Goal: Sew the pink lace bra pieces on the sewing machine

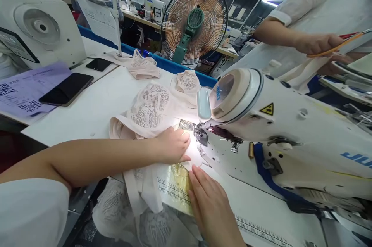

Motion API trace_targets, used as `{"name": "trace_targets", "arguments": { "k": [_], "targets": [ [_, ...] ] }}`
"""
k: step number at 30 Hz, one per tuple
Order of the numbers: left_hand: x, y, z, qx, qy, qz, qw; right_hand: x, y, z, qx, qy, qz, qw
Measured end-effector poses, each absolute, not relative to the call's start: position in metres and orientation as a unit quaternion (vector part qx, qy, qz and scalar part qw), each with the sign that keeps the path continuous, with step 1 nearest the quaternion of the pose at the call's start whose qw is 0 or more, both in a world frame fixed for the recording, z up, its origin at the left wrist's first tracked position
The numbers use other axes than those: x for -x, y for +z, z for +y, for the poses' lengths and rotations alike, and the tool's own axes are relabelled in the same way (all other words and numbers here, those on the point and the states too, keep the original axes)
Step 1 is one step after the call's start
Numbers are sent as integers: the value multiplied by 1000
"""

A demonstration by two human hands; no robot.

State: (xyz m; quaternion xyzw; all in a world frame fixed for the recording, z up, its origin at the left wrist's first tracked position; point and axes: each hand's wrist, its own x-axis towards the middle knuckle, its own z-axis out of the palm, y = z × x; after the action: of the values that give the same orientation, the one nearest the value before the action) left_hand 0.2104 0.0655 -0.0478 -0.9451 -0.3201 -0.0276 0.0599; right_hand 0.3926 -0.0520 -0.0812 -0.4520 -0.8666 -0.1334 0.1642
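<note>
At the needle end of the sewing machine (290, 123), the left hand (173, 145) rests on pale cloth, its fingers bent and its thumb stretched toward the right hand; whether they pinch the cloth cannot be told. The right hand (209, 204) lies just beside it, nearer the person, fingers straight and close together, the fingertips at the cloth's edge by a yellowish strip of tape (179, 177) and a printed ruler (171, 192). The pale lace garment (149, 105) lies bunched on the white table (101, 109), beyond the left forearm and left of the needle. Farther left, a large black phone (66, 88) lies partly over a printed sheet (27, 90). Behind the table stands a fan (194, 24); at right, another person's hand (319, 43) holds something orange.
</note>
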Motion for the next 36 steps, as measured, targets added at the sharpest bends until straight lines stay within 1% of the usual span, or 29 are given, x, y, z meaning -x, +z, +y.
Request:
{"name": "trace_targets", "arguments": {
  "k": [3,6,14,18,22,24,27,32,36],
  "targets": [
    [-216,-46,72,938,-23,-343,42,-394,-79,-51,449,-133,-870,154],
    [-221,-46,79,932,-30,-359,35,-394,-81,-46,459,-129,-863,165],
    [-227,-47,89,933,-33,-358,36,-389,-82,-37,462,-118,-862,174],
    [-227,-42,99,934,-30,-352,48,-381,-82,-32,490,-98,-849,170],
    [-221,-33,90,955,-55,-284,69,-370,-79,-23,507,-69,-842,171],
    [-216,-33,78,962,-47,-267,35,-365,-77,-19,505,-46,-845,171],
    [-207,-41,63,958,-46,-283,-14,-362,-78,-15,502,-32,-846,179],
    [-192,-50,66,967,-91,-237,12,-365,-84,-17,490,-55,-844,211],
    [-185,-42,73,972,-89,-218,2,-373,-82,-20,460,-30,-857,230]
  ]
}}
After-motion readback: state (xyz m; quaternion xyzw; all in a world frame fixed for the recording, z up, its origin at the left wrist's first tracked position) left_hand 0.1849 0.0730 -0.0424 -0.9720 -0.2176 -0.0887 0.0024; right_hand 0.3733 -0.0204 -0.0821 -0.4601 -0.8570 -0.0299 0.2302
